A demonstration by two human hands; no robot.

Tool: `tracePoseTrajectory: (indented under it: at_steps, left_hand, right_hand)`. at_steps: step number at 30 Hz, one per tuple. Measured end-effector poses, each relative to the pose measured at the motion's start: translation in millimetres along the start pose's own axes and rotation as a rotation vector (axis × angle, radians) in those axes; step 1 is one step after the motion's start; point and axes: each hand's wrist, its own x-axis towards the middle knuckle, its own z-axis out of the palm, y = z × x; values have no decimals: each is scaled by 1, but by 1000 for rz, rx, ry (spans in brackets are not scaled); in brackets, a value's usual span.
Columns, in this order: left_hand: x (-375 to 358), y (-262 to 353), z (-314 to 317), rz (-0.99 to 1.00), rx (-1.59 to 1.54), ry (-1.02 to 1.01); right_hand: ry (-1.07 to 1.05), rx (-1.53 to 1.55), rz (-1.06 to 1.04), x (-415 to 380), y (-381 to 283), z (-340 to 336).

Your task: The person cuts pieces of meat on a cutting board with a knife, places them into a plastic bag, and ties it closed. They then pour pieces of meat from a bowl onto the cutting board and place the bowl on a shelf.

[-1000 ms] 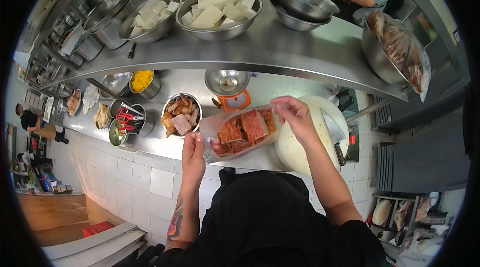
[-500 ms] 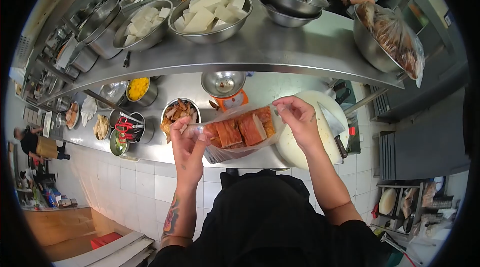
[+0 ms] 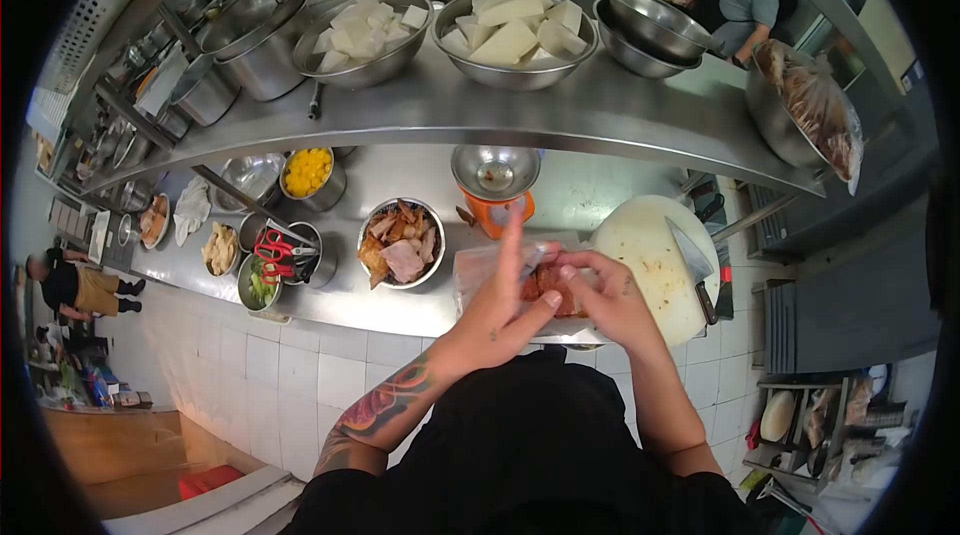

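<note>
A clear plastic bag [image 3: 470,273] with chunks of reddish-brown roasted meat [image 3: 543,285] lies at the front edge of the steel counter, partly covered by my hands. My left hand [image 3: 500,310] is over the bag's left part, fingers straight and pointing away from me, thumb stretched to the right. Bent over the bag's right side, my right hand [image 3: 605,297] has thumb and fingers closed on the plastic. To the right is a round white cutting board [image 3: 640,280] with scraps, and a cleaver [image 3: 690,260] rests on it.
Behind the bag, a steel bowl [image 3: 495,175] sits on an orange scale [image 3: 497,217]. Left stand a bowl of cut meat [image 3: 402,245], red-handled scissors [image 3: 280,250] and a pot of yellow pieces [image 3: 310,173]. An overhead shelf [image 3: 450,120] carries bowls of white blocks [image 3: 512,30]. Two people are farther off.
The bag has come down towards the counter's front edge, its contents now mostly covered. My left hand has let go of its edge and moved right, near my right hand. The view has shifted.
</note>
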Motion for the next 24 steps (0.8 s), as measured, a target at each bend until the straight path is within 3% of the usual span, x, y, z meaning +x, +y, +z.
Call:
tracePoseTrajectory:
  at_steps: [1,3,5,7,8,9,11,12,13,15,16,17,18,19,21,24]
  left_hand:
    - [3,1,-3,-13,91,-86]
    - [7,3,-7,-41,273,-261]
    - [19,3,-14,87,407,-210]
    - [39,8,-33,-271,543,-322]
    - [44,-11,-38,-167,409,-119]
    - [50,-13,-42,-183,370,-64]
    - [55,-48,-49,80,610,-141]
    - [51,-61,-44,-121,453,-245]
    - [46,-77,-38,-97,449,-265]
    - [41,-114,-26,-561,53,-321]
    - [38,-133,-21,-549,60,-332]
    - [33,-152,-16,-693,-225,-255]
    - [36,-153,-10,-833,-514,-169]
    - [39,-153,-6,-830,-513,-169]
    - [48,-114,5,-597,-683,-350]
    - [52,-88,20,-469,-750,-313]
  right_hand:
    - [-57,54,95,1,-1,7]
    - [-101,-22,-28,12,28,17]
    - [-107,213,60,15,43,30]
    - [-54,253,3,13,25,41]
    - [-66,287,34,11,22,36]
    - [-70,320,59,9,19,28]
    - [-88,250,120,10,21,17]
    - [-77,238,33,11,24,19]
    - [-73,226,-48,12,29,22]
    - [-49,154,-87,18,47,23]
    - [-46,89,-107,20,52,20]
    - [-37,89,-116,17,50,15]
    - [-13,-140,-149,13,46,10]
    - [5,-370,-177,9,41,5]
    - [6,-361,-204,6,36,-6]
    - [65,-413,-381,12,51,-18]
